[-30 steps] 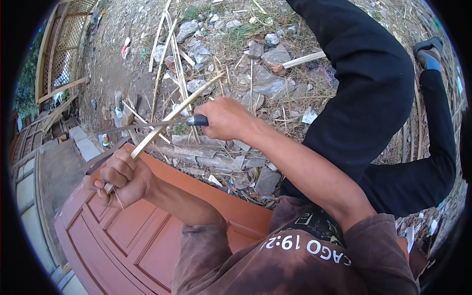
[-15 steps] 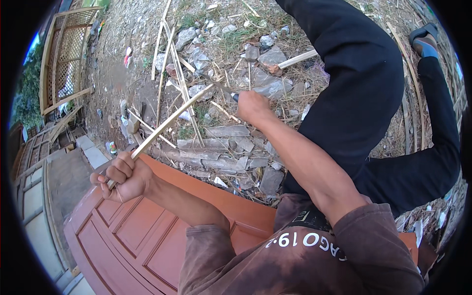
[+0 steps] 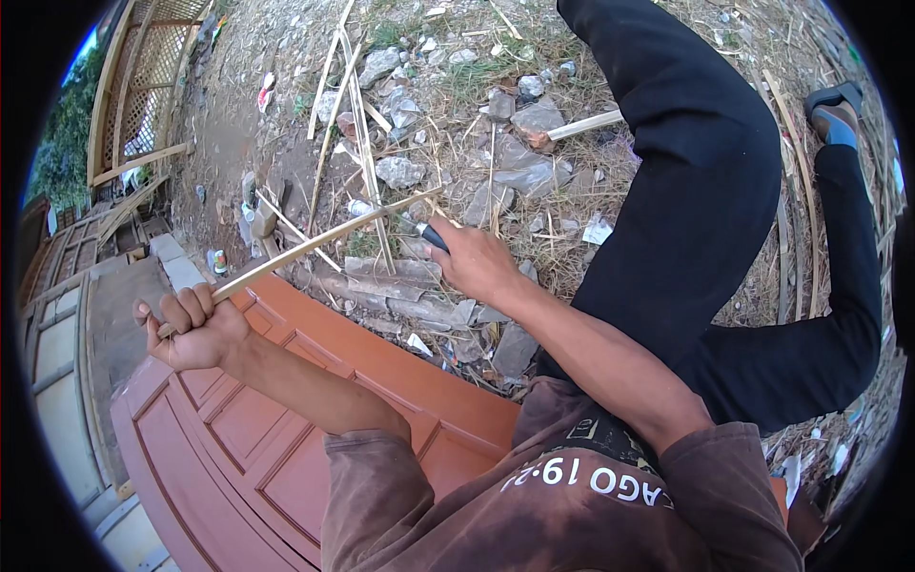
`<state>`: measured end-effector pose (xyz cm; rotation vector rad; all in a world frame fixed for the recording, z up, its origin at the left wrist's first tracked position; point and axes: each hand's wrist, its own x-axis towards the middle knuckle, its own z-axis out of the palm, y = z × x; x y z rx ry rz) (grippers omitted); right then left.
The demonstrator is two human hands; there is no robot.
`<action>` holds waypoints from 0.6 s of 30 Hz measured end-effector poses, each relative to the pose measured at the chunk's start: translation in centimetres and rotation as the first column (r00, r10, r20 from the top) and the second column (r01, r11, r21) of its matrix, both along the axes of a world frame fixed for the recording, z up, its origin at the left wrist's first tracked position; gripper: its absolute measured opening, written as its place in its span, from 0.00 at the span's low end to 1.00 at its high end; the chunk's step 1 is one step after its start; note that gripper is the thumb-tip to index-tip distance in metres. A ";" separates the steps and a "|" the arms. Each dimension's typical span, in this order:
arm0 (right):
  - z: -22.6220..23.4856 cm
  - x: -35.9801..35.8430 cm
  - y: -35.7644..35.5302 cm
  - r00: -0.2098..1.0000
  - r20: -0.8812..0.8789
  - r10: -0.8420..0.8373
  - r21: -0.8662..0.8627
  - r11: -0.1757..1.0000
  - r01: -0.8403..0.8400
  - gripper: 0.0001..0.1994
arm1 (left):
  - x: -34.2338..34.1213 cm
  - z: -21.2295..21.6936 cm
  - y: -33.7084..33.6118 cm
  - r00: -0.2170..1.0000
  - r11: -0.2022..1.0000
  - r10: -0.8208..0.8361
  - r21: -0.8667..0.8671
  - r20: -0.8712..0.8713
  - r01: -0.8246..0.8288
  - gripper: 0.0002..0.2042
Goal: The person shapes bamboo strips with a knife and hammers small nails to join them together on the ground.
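Note:
My left hand [image 3: 197,327] is closed around the lower end of a pale, thin wooden strip [image 3: 315,245]. The strip slants up and to the right, its far end hanging over the stony ground. In my right hand [image 3: 478,264] is a knife [image 3: 435,236], gripped by its dark handle. Its blade shows only faintly, just below the strip's far end; whether the two touch, I cannot tell.
A red-brown panelled door [image 3: 391,375] lies below my left forearm. Stones [image 3: 400,172], dry grass and loose wooden strips [image 3: 365,143] cover the ground ahead. A lattice panel [image 3: 148,95] stands at far left. My bent leg [image 3: 705,162] is on the right.
My right hand has moved down and slightly left with the knife, away from the strip's tip. My left hand has shifted left and up, and the strip now lies at a flatter slant.

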<state>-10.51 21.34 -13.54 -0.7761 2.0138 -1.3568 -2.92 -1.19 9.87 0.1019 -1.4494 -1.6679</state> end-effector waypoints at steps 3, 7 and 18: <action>-0.9 0.4 0.1 0.999 0.032 0.002 0.186 0.982 -0.008 0.16 | 0.0 -1.6 -0.6 0.994 0.994 0.106 0.012 -0.020 -0.106 0.07; 1.1 0.5 -0.2 0.997 0.002 0.073 0.035 0.997 -0.073 0.14 | 1.0 -1.7 -1.0 0.997 0.997 0.071 0.026 -0.031 -0.070 0.07; 1.4 0.4 0.1 0.975 -0.030 0.221 0.304 0.931 -0.202 0.14 | 2.7 -2.5 -4.0 0.997 0.997 0.069 0.033 -0.045 -0.068 0.06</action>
